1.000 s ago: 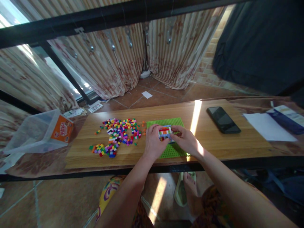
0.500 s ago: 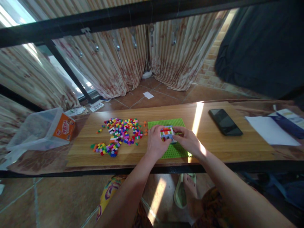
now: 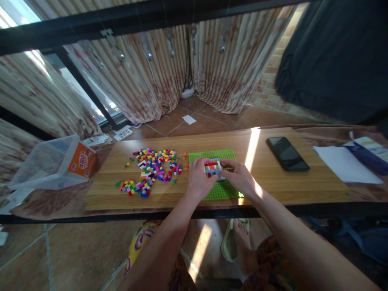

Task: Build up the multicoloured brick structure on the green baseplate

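A small multicoloured brick model [image 3: 213,166], with red, white, orange and light blue pieces, sits over the green baseplate [image 3: 222,193]. My left hand [image 3: 200,176] wraps its left side, thumb at the near edge. From the right, my right hand [image 3: 238,175] grips the model with thumb and fingers. Both hands are closed on it, and they cover its two ends. Whether the model is fixed to the baseplate or lifted off it, I cannot tell.
Loose coloured bricks [image 3: 157,165] lie spread left of the baseplate on the wooden board [image 3: 281,186]. A clear plastic box [image 3: 48,165] with an orange label stands at far left. To the right are a black phone [image 3: 287,154] and white paper [image 3: 345,165].
The view has shifted very slightly. Both hands stay on the brick model in nearly the same pose, with no clear movement of any brick.
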`<state>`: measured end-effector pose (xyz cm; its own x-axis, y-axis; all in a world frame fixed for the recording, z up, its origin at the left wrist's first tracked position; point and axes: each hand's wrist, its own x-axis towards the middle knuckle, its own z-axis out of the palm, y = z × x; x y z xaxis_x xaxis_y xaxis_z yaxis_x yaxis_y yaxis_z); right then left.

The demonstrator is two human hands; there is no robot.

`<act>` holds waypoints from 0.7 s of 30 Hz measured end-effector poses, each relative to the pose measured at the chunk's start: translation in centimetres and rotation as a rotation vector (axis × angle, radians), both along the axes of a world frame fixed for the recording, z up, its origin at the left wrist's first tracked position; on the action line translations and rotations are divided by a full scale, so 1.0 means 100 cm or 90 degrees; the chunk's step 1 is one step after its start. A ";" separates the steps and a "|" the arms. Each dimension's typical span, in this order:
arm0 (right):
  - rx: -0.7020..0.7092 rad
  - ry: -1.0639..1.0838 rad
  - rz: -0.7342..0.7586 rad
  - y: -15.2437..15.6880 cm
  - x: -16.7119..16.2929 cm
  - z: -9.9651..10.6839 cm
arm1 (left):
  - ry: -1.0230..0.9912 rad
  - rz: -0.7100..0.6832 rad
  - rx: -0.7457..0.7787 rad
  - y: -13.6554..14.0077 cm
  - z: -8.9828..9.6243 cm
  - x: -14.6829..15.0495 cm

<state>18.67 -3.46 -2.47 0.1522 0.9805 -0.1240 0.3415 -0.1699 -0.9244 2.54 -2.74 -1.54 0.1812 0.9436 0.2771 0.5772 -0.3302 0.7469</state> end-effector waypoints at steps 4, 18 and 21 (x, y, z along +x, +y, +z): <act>0.007 0.011 -0.002 -0.001 -0.001 -0.001 | -0.001 0.003 0.000 0.001 -0.001 0.001; 0.037 0.018 0.005 -0.005 0.001 -0.011 | -0.017 -0.062 -0.010 -0.002 0.005 -0.010; 0.029 -0.001 -0.003 -0.005 0.001 -0.013 | -0.030 -0.057 -0.010 -0.001 0.007 -0.016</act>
<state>18.78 -4.00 -3.75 0.1567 0.9845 -0.0787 0.3426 -0.1290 -0.9306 0.96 -2.84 -0.88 0.2521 0.9284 0.2731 0.5097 -0.3673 0.7780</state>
